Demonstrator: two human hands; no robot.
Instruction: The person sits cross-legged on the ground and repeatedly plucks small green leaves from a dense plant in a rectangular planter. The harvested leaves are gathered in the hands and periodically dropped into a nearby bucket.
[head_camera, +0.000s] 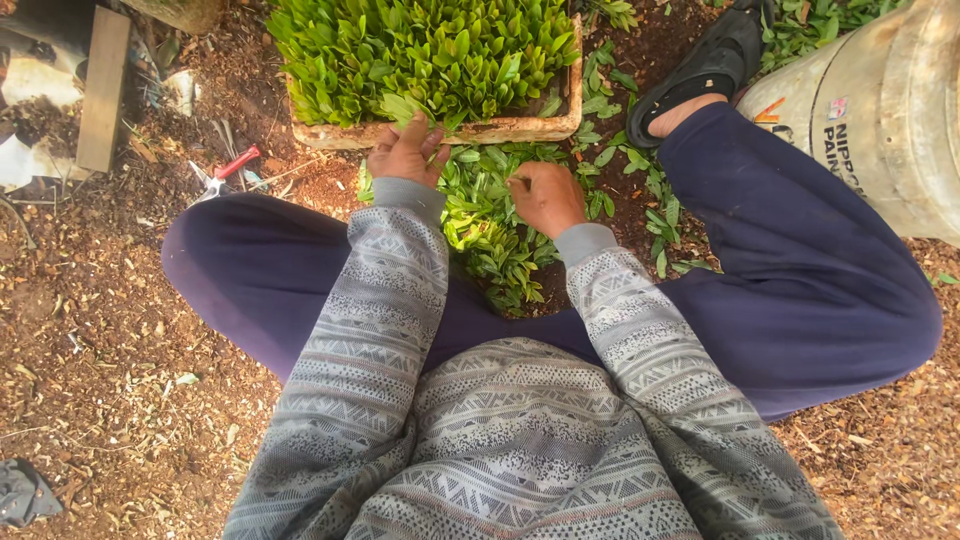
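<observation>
Your shallow, worn tray (520, 128) is already packed with green leafy cuttings (420, 45). A loose pile of green cuttings (490, 225) remains before it; your left hand (405, 152) pinches one sprig, your right hand (546, 196) closes on others.

Red-handled shears (225, 172), white bucket (880, 110)

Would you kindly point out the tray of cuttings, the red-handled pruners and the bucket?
tray of cuttings (520, 128), head view, front rim.
red-handled pruners (237, 161), head view, red handle.
bucket (900, 110), head view, side wall.
</observation>
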